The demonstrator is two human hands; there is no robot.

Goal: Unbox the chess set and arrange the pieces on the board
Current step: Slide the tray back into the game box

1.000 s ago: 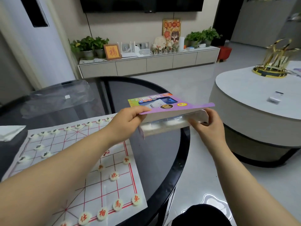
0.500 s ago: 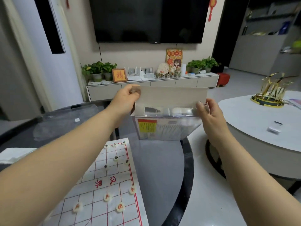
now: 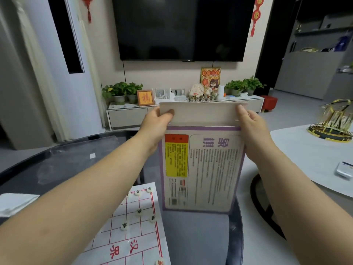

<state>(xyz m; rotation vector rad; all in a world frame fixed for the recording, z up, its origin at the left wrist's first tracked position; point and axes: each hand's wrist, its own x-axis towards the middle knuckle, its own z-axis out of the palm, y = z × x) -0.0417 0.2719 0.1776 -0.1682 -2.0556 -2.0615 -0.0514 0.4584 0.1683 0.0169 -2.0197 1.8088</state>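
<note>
I hold the purple chess set box [image 3: 202,169] upright in the air above the round dark glass table [image 3: 63,165], its printed back facing me upside down. My left hand [image 3: 155,122] pinches the left end of the plain top flap. My right hand [image 3: 250,123] grips the flap's right end. The white paper board [image 3: 133,238] with red grid lines lies on the table at the lower left. Several small white round pieces [image 3: 138,211] sit on its lines. My left forearm hides part of the board.
A folded white sheet [image 3: 13,203] lies at the table's left edge. A white round table [image 3: 309,159] on the right carries a gold ornament [image 3: 332,125] and a small white device [image 3: 344,170]. A TV cabinet [image 3: 131,113] with plants stands ahead.
The box has swung from flat to hanging upright with its back toward me, and both hands have risen with it. My view has tilted up, so less of the board shows.
</note>
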